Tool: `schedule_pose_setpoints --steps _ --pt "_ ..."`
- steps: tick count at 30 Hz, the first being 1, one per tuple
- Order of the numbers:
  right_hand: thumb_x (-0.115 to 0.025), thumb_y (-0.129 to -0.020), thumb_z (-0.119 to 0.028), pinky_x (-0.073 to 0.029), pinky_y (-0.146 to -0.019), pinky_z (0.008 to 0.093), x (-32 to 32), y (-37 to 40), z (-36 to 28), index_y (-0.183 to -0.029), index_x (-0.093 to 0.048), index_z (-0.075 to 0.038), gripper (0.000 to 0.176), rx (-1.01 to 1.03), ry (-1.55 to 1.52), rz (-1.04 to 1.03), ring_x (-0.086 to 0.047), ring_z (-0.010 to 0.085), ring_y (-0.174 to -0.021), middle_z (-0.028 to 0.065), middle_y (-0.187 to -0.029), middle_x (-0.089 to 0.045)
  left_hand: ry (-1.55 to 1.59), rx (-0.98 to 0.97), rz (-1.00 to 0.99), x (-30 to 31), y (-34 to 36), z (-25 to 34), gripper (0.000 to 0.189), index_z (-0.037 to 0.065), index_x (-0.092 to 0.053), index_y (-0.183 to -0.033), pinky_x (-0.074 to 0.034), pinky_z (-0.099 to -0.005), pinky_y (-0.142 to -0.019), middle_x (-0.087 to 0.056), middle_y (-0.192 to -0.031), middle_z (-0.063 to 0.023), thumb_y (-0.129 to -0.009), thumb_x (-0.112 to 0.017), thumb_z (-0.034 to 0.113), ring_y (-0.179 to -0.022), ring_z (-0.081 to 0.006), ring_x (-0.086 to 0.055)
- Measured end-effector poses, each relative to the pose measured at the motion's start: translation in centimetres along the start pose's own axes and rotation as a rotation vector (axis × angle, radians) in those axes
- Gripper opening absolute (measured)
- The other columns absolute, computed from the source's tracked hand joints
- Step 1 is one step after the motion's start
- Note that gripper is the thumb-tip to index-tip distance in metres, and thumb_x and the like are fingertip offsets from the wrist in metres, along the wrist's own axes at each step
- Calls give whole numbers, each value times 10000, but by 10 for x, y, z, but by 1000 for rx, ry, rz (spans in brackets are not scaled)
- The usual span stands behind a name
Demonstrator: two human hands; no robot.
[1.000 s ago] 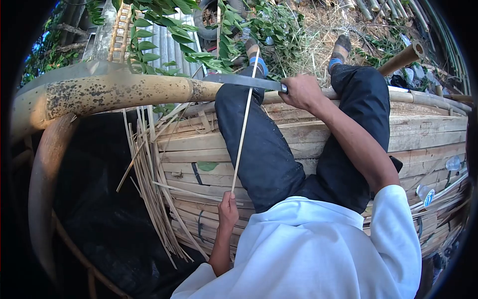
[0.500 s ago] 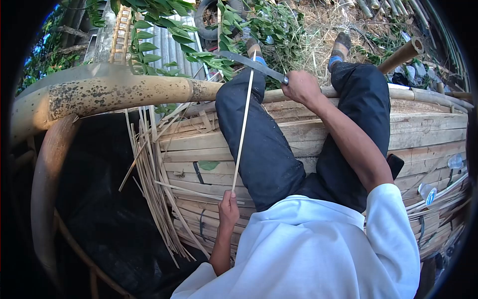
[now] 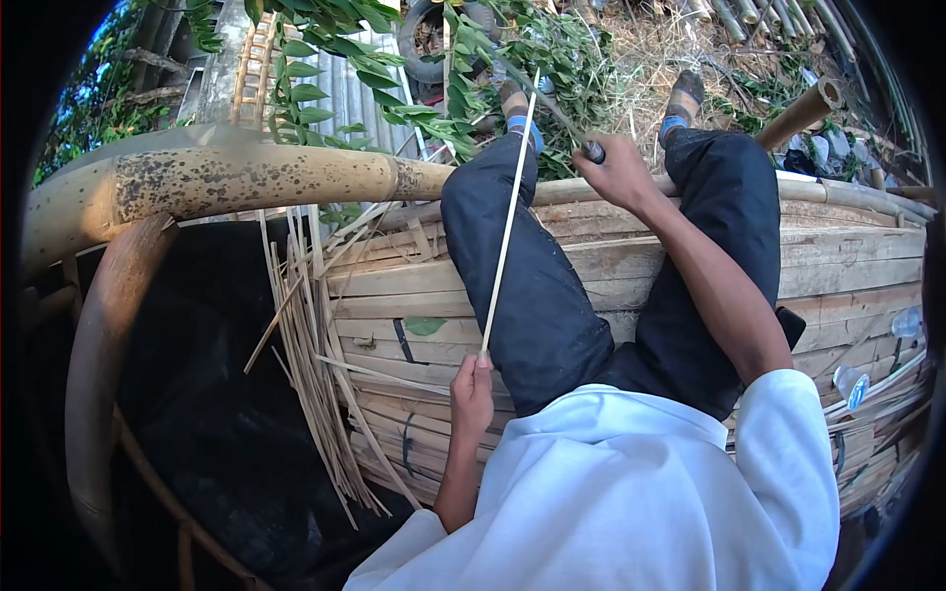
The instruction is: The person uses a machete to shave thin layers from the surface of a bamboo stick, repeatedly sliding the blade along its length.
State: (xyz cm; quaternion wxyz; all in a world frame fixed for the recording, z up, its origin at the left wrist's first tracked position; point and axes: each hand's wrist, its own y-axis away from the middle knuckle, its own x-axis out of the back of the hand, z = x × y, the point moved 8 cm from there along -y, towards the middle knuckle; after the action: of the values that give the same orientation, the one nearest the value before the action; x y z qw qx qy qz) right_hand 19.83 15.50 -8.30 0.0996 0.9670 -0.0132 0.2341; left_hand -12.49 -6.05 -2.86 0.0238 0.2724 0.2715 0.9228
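A thin pale strip (image 3: 506,236) runs up along my thigh, its lower end pinched in my left hand (image 3: 472,394). Its far end rises past my knee, close to the knife blade. My right hand (image 3: 615,169) is closed round the dark handle of a knife (image 3: 559,116), above the gap between my knees. The blade points up and to the left over green leaves, seen nearly edge-on. Whether blade and strip touch, I cannot tell.
Bamboo slats (image 3: 394,286) form the seat beneath me. Thin strips (image 3: 315,374) lie in a bundle at the left. A thick bamboo pole (image 3: 246,182) crosses ahead. Plastic cups (image 3: 850,386) and a phone (image 3: 789,327) are at the right. Beyond is a tyre (image 3: 422,44).
The knife has turned from lying across the strip to pointing more steeply away. My left hand and the strip's lower end have shifted up and slightly right; the whole view has also shifted a little.
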Motion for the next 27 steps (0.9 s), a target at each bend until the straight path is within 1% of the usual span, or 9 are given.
schedule_pose_setpoints --steps 2,4,5,7,8,10,14,20,27 --pt "-617 -756 -270 -494 -678 453 -24 26 -27 -836 -671 -55 236 208 102 -150 -635 368 -702 185 -667 -627 -3 4 14 -10 -17 22 304 16 -476 -826 -319 -302 -486 -374 -589 -47 -1009 -410 251 -531 -116 -371" --pt "-637 -726 -279 -507 -664 453 -48 53 -50 -834 -675 -75 234 411 346 -306 -640 352 -671 177 -661 -637 -148 -178 96 -19 -31 54 310 10 -490 -833 -332 -340 -492 -407 -580 -84 -1006 -413 255 -506 -163 -412" --pt "-637 -726 -279 -507 -664 453 -52 62 -57 -834 -675 -75 234 410 342 -298 -640 352 -671 177 -661 -637 -154 -183 94 -25 -36 65 310 10 -490 -833 -332 -340 -492 -407 -580 -84 -1006 -413 255 -506 -163 -412" --pt "-645 -687 -273 -518 -635 452 -66 80 -71 -797 -677 -76 228 547 445 -400 -649 338 -652 181 -665 -644 -231 -270 168 -32 -38 91 306 6 -506 -857 -356 -396 -513 -458 -591 -150 -1005 -404 254 -518 -287 -493" --pt "-645 -687 -273 -518 -635 452 -64 79 -70 -797 -677 -76 228 547 445 -395 -649 338 -652 181 -665 -644 -232 -275 167 -33 -39 98 306 6 -506 -857 -356 -396 -513 -458 -591 -150 -1005 -404 254 -518 -287 -493" --pt "-648 -658 -266 -521 -613 452 -65 75 -63 -763 -675 -63 230 479 438 -382 -653 343 -643 199 -665 -641 -367 -279 169 -36 -40 106 302 9 -519 -886 -377 -451 -542 -504 -630 -211 -1005 -389 254 -599 -403 -529" --pt "-634 -685 -272 -533 -613 440 -41 24 -9 -704 -675 -50 226 147 472 -177 -653 348 -634 184 -669 -647 -427 -300 222 -32 -41 93 286 14 -519 -898 -379 -473 -551 -523 -646 -220 -1002 -389 247 -626 -431 -531" --pt "-644 -662 -281 -523 -643 462 -76 75 -51 -749 -670 -58 241 540 475 -444 -641 367 -655 174 -648 -634 -402 -259 237 -34 -30 84 284 16 -521 -899 -378 -471 -555 -518 -638 -219 -998 -400 252 -609 -422 -525" --pt "-634 -676 -249 -533 -650 445 -70 38 -18 -702 -670 -31 222 304 508 -389 -650 359 -671 196 -705 -650 -357 -172 219 -29 -31 70 292 16 -512 -887 -367 -455 -542 -491 -610 -208 -999 -398 261 -570 -393 -513"
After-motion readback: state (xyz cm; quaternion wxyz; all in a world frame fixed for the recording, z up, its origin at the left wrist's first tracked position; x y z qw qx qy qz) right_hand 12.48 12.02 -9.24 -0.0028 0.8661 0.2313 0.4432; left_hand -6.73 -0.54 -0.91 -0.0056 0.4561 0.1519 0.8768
